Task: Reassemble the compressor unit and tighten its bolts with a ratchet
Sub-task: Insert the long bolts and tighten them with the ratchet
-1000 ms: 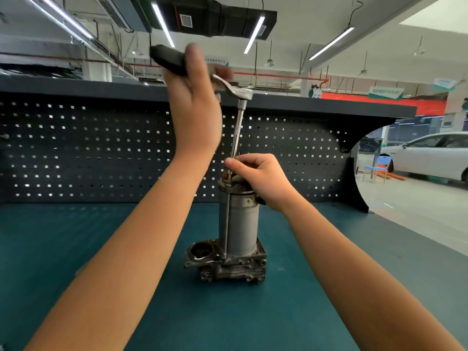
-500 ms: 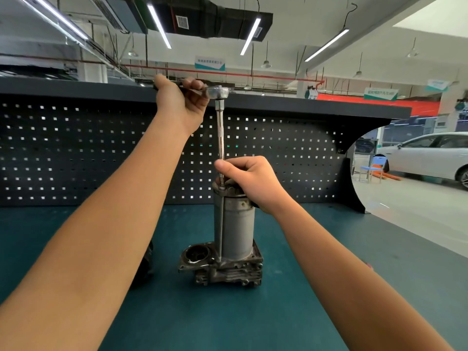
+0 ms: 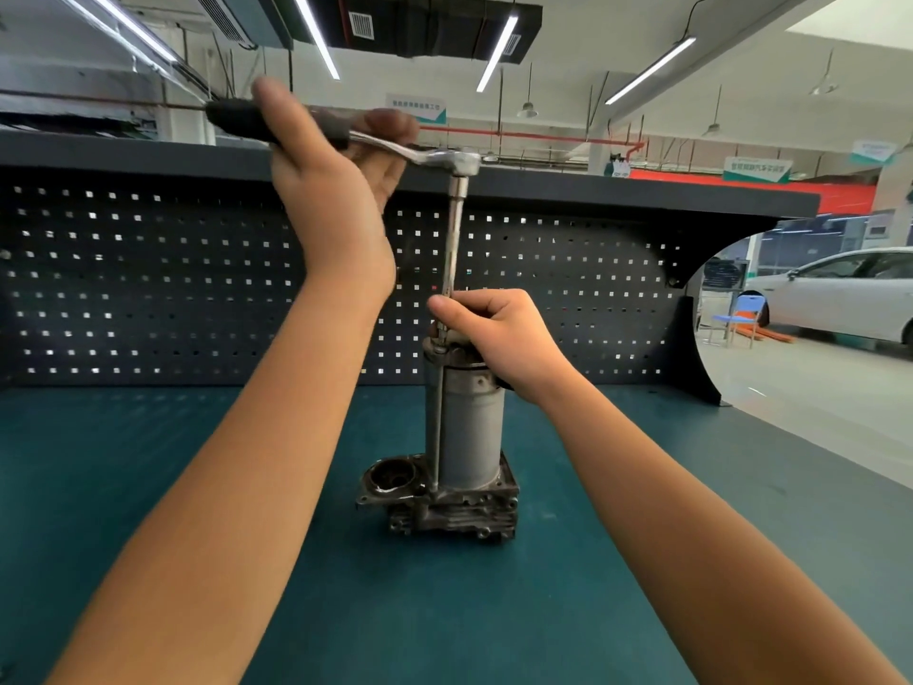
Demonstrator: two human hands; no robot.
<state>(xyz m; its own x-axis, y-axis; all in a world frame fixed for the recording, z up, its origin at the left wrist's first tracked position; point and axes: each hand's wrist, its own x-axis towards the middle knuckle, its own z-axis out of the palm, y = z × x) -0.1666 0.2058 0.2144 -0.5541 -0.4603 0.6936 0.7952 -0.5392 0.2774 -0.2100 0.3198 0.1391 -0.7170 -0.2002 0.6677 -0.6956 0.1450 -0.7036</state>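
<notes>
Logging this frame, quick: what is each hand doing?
Left hand: grips the ratchet handle.
Right hand: pinches the extension atop the compressor.

A teal workbench top [image 3: 148, 487] bears the compressor unit [image 3: 444, 487], upright on its finned base.

A teal bench mat [image 3: 123, 487] is spreading across the lower frame from 8 to 4 o'clock. Behind it a dark pegboard [image 3: 148, 289] is standing upright, carrying a dark shelf [image 3: 642, 190] along its top. At 12 o'clock strip lights [image 3: 499, 47] are glowing beside a black duct [image 3: 420, 22]. At 3 o'clock a white car [image 3: 840, 294] is sitting on a pale grey floor [image 3: 815, 402], a blue chair [image 3: 739, 317] standing just beside it. Green-and-white signs [image 3: 756, 170] are hanging at 2 o'clock.
</notes>
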